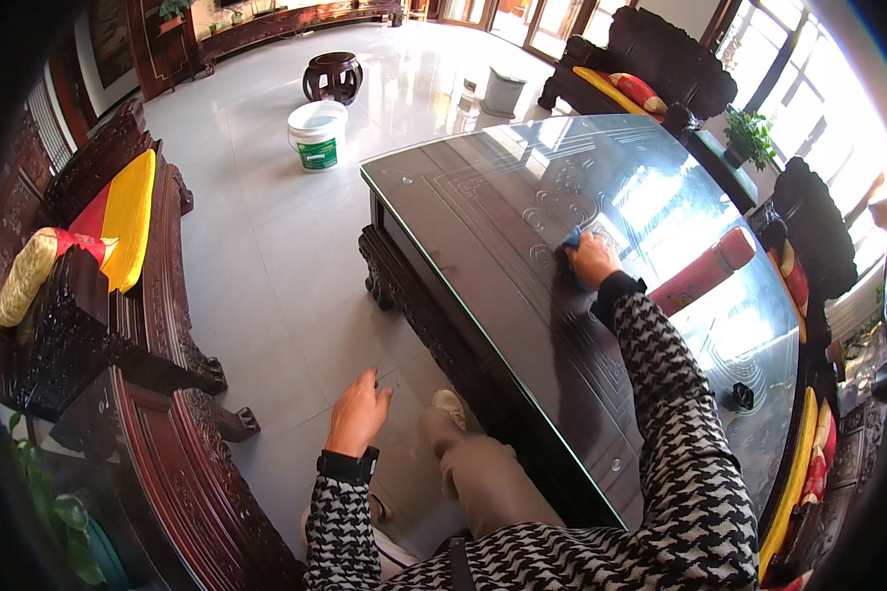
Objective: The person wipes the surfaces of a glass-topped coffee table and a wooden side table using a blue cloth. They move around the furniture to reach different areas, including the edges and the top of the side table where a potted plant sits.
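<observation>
My right hand [593, 258] presses a blue cloth [573, 240] onto the glass top of a dark carved wooden table [473, 221]. Most of the cloth is hidden under the fingers. Just right of that forearm a pink bottle [704, 272] stands on the glass, and a small black object [742, 397], too unclear to name, lies nearer to me. My left hand [358, 415] hangs over the floor beside the table's left edge, holding nothing, with its thumb apart from the curled fingers.
A white bucket with a green label [318, 137] stands on the tiled floor [266, 221], before a dark drum stool [332, 77]. Farther back is a grey bin [503, 92]. Carved wooden seats with yellow cushions [129, 221] flank the table. A potted plant [748, 137] stands at the right.
</observation>
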Available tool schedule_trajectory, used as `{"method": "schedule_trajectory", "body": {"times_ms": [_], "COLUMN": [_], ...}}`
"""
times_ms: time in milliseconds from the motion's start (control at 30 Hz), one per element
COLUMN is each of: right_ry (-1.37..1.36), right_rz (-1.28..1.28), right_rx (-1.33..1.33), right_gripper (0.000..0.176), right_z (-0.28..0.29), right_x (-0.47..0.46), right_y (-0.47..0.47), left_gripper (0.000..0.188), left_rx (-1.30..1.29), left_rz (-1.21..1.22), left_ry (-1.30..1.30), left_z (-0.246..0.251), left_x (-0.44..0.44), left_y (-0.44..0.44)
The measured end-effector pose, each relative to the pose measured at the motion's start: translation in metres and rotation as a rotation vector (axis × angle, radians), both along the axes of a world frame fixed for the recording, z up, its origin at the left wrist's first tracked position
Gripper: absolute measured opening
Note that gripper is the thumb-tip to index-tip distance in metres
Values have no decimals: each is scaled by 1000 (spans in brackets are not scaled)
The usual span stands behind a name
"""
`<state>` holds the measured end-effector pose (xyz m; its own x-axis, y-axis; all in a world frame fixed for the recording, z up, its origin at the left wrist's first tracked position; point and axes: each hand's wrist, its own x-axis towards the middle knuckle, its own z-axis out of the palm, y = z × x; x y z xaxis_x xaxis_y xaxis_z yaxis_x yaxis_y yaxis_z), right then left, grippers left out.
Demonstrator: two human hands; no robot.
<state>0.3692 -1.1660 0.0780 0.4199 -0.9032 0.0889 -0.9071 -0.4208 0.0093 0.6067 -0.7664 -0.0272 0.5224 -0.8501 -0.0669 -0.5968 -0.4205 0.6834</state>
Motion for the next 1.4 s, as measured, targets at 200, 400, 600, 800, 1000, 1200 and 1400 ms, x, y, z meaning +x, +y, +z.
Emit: {"method": "schedule_trajectory", "body": {"times_ms": [200, 400, 600, 800, 1000, 1200, 1400], "right_ry": [-15, -138, -150, -183, -54, -76, -134], "right_rz": [145, 418, 510, 623, 542, 594, 706], "right_rx": [57, -24, 33, -28, -23, -17, -9], "right_gripper": [40, 57, 54, 49, 51, 49, 53], "right_z": [-5, 8, 23, 7, -23, -18, 7], "right_x": [-42, -93, -77, 17, 118, 116, 28], "right_y": [79, 201, 226, 152, 42, 55, 160], "left_gripper": [45, 45, 44, 45, 46, 45, 45], "left_rx": [17, 4, -59, -53, -48, 49, -1], "left_rz": [4, 21, 9, 22, 54, 88, 94], "left_ry": [-2, -34, -66, -50, -31, 45, 7], "left_z": [0, -6, -6, -4, -1, 6, -7], "left_x": [-4, -1, 0, 2, 6, 8, 6], "left_y": [2, 9, 14, 11, 14, 19, 21]}}
